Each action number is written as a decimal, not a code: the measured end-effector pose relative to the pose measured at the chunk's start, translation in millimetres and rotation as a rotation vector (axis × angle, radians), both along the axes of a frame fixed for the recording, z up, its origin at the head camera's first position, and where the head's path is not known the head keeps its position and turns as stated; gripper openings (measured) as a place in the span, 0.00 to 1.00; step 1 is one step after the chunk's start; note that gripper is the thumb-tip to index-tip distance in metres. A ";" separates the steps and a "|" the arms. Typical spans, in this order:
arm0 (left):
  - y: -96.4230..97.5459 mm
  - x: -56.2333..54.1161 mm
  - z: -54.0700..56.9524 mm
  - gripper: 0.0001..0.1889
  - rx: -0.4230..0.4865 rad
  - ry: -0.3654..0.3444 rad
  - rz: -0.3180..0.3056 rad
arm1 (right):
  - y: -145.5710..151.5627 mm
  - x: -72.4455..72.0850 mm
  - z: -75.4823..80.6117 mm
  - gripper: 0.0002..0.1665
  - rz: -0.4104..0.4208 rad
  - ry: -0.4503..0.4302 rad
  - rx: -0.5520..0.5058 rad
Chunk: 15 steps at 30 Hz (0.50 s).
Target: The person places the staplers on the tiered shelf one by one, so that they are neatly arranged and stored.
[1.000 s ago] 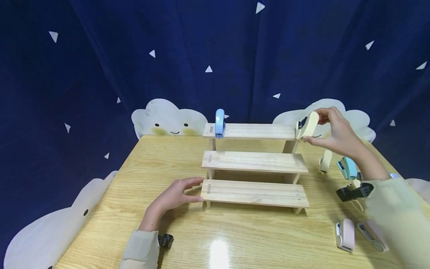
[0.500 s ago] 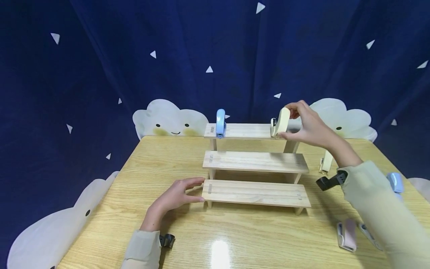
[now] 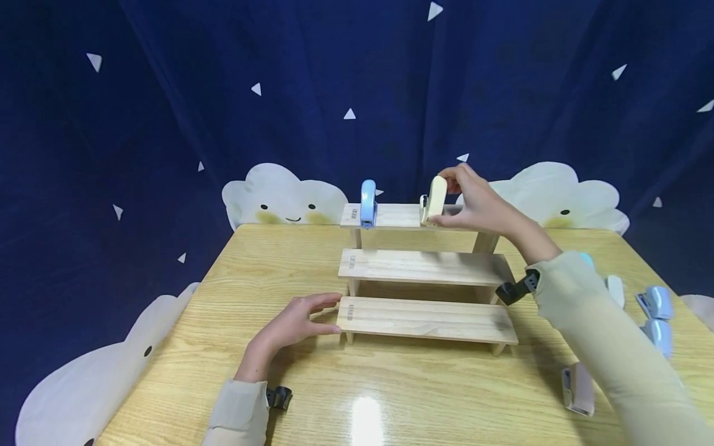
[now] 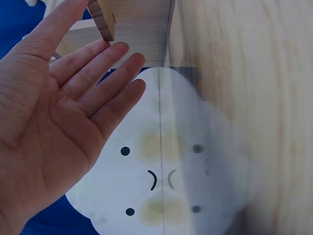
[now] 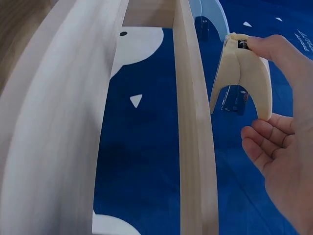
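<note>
My right hand pinches a cream stapler between thumb and fingers, over the top step of a three-tier wooden rack. In the right wrist view the cream stapler stands at the top board's edge, its jaws spread apart. A blue stapler stands upright at the left end of that step. My left hand has its thumb and fingertips at the left end of the lowest step. The left wrist view shows the left hand with its fingers extended along the board's end.
At the right of the table, a pink stapler lies near my right sleeve. Two blue staplers, one of them the upper blue stapler, and a white item lie beyond the forearm. A dark blue curtain hangs behind the table.
My right hand has carried the cream stapler leftward along the top step, from its right end toward the middle, nearer the blue stapler. My left hand stays at the lowest step.
</note>
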<state>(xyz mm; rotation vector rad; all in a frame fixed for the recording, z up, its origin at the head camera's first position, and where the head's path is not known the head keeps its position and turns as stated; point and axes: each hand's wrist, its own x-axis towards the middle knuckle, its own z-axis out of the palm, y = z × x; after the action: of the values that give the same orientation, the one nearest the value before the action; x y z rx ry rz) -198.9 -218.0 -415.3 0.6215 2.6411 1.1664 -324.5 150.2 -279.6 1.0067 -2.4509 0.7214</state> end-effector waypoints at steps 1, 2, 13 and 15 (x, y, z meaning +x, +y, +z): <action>-0.2 -0.1 -0.3 0.38 -0.001 0.001 0.000 | -3.2 -0.6 0.1 0.42 0.006 -0.008 0.000; -0.4 -0.2 -0.5 0.38 0.000 0.002 -0.002 | -6.1 -1.2 0.3 0.42 0.010 -0.015 0.002; -0.8 -1.2 -0.7 0.37 0.001 0.000 -0.009 | -25.5 -8.7 -0.2 0.41 0.056 -0.052 0.023; -0.7 -1.2 -0.6 0.37 0.006 -0.001 -0.011 | -28.2 -8.9 0.0 0.41 0.057 -0.055 0.031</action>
<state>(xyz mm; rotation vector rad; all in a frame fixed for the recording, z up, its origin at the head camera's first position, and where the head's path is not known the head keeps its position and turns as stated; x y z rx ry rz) -200.1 -218.7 -415.9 0.6361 2.6309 1.1710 -333.4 122.0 -279.6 1.0860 -2.4962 0.7408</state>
